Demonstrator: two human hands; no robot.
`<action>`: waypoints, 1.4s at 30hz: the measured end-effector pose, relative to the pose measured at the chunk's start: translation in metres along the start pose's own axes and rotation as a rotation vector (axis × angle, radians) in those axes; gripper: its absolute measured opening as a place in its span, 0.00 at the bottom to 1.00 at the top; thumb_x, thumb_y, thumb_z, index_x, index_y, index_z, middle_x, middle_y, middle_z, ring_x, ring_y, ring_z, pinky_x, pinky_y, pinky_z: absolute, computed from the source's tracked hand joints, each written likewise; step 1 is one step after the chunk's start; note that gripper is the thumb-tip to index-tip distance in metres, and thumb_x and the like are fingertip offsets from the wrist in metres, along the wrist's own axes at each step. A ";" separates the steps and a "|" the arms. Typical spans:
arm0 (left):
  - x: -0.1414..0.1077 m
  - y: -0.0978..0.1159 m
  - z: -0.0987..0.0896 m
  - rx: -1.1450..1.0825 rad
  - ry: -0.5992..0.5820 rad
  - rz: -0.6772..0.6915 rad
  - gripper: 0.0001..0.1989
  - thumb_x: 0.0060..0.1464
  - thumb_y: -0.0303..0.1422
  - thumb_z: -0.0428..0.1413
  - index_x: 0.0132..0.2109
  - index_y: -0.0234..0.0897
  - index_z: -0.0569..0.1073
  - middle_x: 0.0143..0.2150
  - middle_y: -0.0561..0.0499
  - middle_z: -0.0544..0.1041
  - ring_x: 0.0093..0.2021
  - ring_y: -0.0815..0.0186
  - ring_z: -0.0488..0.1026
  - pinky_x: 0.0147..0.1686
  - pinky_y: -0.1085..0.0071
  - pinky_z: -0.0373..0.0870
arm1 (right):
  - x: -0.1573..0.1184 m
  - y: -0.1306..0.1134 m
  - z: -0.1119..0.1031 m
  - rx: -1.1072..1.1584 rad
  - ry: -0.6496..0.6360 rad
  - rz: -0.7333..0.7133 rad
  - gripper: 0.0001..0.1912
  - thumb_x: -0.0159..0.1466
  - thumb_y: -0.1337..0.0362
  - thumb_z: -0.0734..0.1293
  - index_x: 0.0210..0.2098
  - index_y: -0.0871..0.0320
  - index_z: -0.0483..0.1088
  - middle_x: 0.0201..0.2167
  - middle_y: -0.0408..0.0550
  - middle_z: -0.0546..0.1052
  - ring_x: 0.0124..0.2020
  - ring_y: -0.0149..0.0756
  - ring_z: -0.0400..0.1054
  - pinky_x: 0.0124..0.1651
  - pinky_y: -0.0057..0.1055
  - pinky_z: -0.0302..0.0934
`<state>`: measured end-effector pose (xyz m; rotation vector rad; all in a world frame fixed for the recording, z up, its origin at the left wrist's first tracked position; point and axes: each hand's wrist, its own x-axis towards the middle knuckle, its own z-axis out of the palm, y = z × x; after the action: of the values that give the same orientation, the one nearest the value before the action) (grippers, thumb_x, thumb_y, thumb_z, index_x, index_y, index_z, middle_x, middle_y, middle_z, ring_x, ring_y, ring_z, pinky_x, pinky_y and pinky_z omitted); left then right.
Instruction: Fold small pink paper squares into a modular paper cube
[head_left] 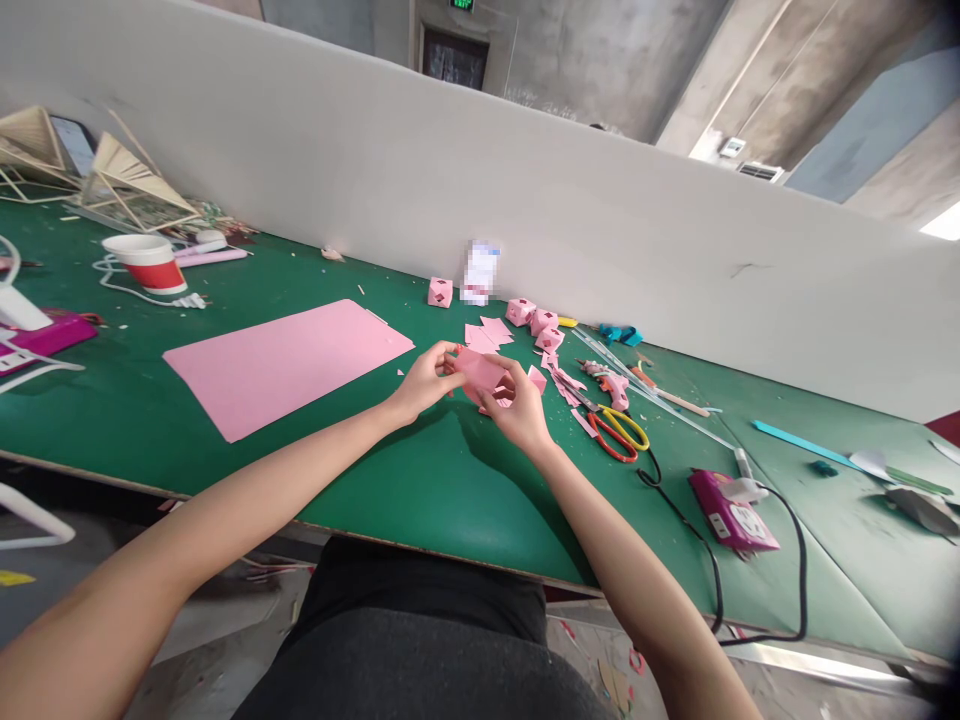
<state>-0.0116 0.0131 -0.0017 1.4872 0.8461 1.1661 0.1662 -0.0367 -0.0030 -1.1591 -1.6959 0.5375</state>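
Between both hands, just above the table's front half, is a small piece of pink paper [480, 370]. My left hand [427, 382] pinches its left edge between thumb and fingers. On the right edge, my right hand [517, 402] is closed with thumb and fingertips. Loose pink paper pieces [484, 334] lie right behind the hands. Small folded pink paper boxes [520, 311] with dark diamond openings stand behind and to the right, and another such box [440, 292] is further left. Some pink pieces under my right hand are partly hidden.
A large pink sheet [289, 365] lies to the left. Scissors [619, 430] with red and yellow handles, a pink glue gun [611, 385] and a purple power strip [731, 510] with a black cord are right. A paper cup [146, 262] stands far left; a white partition [360, 150] rises behind.
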 end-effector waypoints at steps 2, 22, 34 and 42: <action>0.001 -0.002 0.000 0.016 0.004 0.008 0.20 0.48 0.28 0.62 0.49 0.38 0.70 0.37 0.51 0.75 0.36 0.65 0.74 0.25 0.75 0.67 | 0.000 0.001 -0.001 0.005 0.019 0.007 0.25 0.60 0.64 0.66 0.57 0.51 0.66 0.52 0.49 0.76 0.37 0.35 0.73 0.36 0.34 0.72; -0.001 -0.002 0.001 -0.055 -0.060 -0.037 0.24 0.49 0.37 0.67 0.50 0.36 0.69 0.37 0.50 0.75 0.36 0.65 0.76 0.31 0.70 0.77 | 0.003 0.001 -0.008 -0.062 0.199 -0.103 0.19 0.65 0.68 0.61 0.53 0.51 0.74 0.51 0.47 0.78 0.35 0.34 0.70 0.34 0.31 0.67; -0.003 -0.003 0.001 -0.084 -0.117 -0.028 0.28 0.51 0.38 0.68 0.57 0.35 0.71 0.38 0.47 0.81 0.40 0.59 0.80 0.39 0.64 0.80 | 0.002 0.007 -0.002 -0.342 0.217 -0.239 0.11 0.66 0.58 0.70 0.47 0.48 0.79 0.55 0.52 0.73 0.58 0.49 0.66 0.60 0.50 0.64; -0.010 0.008 0.006 -0.128 -0.175 -0.044 0.34 0.52 0.30 0.65 0.64 0.37 0.65 0.45 0.45 0.82 0.44 0.57 0.81 0.40 0.64 0.80 | 0.002 0.010 -0.003 -0.447 0.236 -0.207 0.13 0.65 0.55 0.72 0.49 0.44 0.78 0.56 0.50 0.70 0.59 0.52 0.59 0.61 0.53 0.61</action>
<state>-0.0089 0.0004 0.0034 1.4352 0.6698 1.0214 0.1732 -0.0305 -0.0088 -1.2780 -1.7474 -0.1142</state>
